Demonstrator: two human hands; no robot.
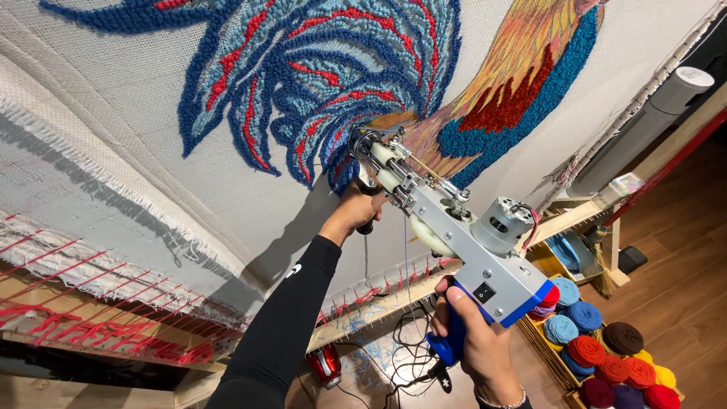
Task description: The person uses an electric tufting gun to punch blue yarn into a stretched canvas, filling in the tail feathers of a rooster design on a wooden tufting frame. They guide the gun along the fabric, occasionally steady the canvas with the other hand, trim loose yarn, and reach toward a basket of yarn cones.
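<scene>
I hold a grey metal tufting gun [454,235] in both hands. My right hand [473,337] is closed around its blue rear handle. My left hand [356,212], in a long black sleeve, grips the black front handle below the gun's nose. The gun's tip [360,140] presses against a stretched white backing cloth [113,106], at the lower edge of a tufted pattern in blue and red yarn [318,76]. An orange, red and teal tufted area [522,83] lies to its right. A strand of yarn feeds along the top of the gun.
The cloth is stretched on a wooden frame [379,307] with red-tipped tack strips. A black cable [409,356] hangs from the gun. Several yarn balls in blue, red, brown and yellow [606,356] fill a wooden rack at lower right. A white cylinder-shaped appliance [674,91] stands beside the frame.
</scene>
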